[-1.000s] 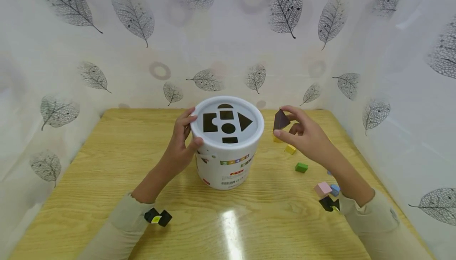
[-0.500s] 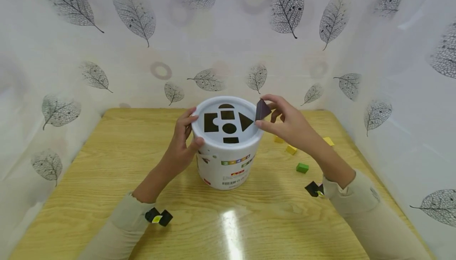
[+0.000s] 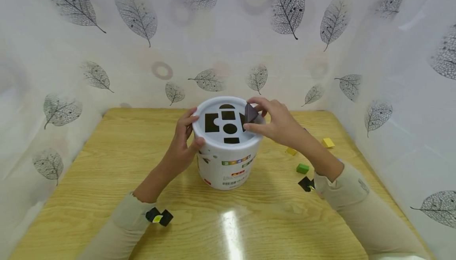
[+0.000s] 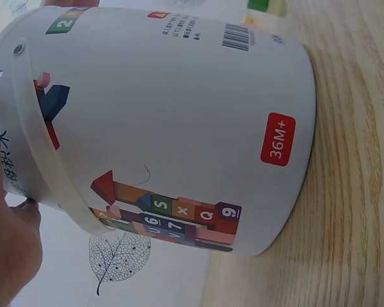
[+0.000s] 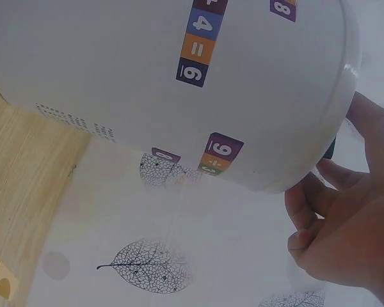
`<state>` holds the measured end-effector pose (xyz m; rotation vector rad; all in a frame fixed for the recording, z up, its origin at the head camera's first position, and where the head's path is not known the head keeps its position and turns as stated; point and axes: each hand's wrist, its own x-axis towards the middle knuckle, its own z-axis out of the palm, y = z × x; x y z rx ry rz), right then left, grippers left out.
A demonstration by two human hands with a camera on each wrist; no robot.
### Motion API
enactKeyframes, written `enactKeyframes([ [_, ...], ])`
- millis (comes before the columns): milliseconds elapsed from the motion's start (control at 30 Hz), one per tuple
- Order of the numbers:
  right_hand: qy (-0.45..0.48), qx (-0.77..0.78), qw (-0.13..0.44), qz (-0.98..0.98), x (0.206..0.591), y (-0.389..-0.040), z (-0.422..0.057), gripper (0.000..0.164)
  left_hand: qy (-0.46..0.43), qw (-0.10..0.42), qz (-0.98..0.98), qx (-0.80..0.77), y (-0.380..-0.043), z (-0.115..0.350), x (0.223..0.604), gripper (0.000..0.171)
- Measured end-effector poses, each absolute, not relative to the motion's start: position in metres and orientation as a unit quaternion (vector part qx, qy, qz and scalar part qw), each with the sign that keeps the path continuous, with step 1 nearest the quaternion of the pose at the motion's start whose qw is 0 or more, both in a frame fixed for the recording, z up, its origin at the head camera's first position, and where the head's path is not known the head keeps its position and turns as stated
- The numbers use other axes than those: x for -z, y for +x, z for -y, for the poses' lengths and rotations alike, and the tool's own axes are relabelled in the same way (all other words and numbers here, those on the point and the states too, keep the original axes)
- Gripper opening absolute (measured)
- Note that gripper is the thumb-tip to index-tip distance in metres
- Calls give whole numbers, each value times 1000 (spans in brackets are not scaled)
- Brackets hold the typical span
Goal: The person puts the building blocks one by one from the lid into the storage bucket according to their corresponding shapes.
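Note:
A white bucket (image 3: pixel 228 165) stands upright on the wooden table, its grey lid (image 3: pixel 213 138) cut with several shaped holes. My left hand (image 3: pixel 182 143) grips the bucket's rim at the left, thumb at the front and fingers at the lid's edge. Between thumb and fingertips, my right hand (image 3: pixel 279 122) pinches a dark purple triangular block (image 3: pixel 251 112) over the lid's right side, where it overlaps the triangular hole. In the right wrist view the bucket wall hides most of the block, and only a dark corner shows beside my right hand (image 5: pixel 345 204).
Right of the bucket lie a green block (image 3: pixel 303 168), a yellow block (image 3: pixel 328 143) and another yellow block (image 3: pixel 291 151). Bits of blue show behind the right forearm. Leaf-patterned sheeting (image 3: pixel 228 34) encloses the table (image 3: pixel 107 165) at the back and sides.
My right hand has carried the purple triangular block leftward from beside the bucket to over the lid's triangular hole. The left hand has kept its grip on the rim.

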<state>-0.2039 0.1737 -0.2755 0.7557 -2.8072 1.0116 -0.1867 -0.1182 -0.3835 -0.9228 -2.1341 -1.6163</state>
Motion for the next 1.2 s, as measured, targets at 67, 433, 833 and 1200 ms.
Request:
enactKeyframes([
  [67, 247, -316, 30, 915, 276, -204, -172, 63, -321, 153, 745, 564, -187, 118, 383, 83],
  [433, 252, -297, 26, 921, 276, -206, -166, 63, -317, 147, 750, 562, -186, 118, 383, 82],
  [833, 251, -289, 24, 924, 275, -205, -165, 63, -324, 155, 746, 561, -188, 118, 383, 81],
  [1200, 269, -280, 13, 921, 277, -209, -166, 67, -330, 164, 738, 565, -188, 118, 384, 81],
])
